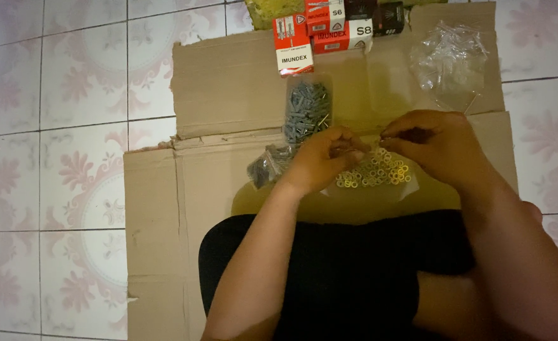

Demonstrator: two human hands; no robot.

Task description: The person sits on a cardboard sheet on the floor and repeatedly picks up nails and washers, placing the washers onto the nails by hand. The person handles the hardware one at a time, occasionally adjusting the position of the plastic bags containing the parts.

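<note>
My left hand (pixel 323 161) and my right hand (pixel 434 142) meet over a pile of small yellow metal washers (pixel 374 173) lying on a clear plastic sheet on flattened cardboard (pixel 184 189). Both hands have their fingers pinched together, fingertips almost touching. Something small and thin seems to sit between them, but it is too dark to tell what. A heap of grey wall plugs (pixel 305 110) in clear plastic lies just beyond my left hand. A smaller clear bag of dark pieces (pixel 266 165) sits left of my left wrist.
Several red and white small boxes (pixel 320 28) stand at the far edge of the cardboard. A crumpled clear plastic bag (pixel 449 60) lies at the far right. Pink patterned floor tiles (pixel 51 158) surround the cardboard. My dark-clothed lap (pixel 348 271) fills the near middle.
</note>
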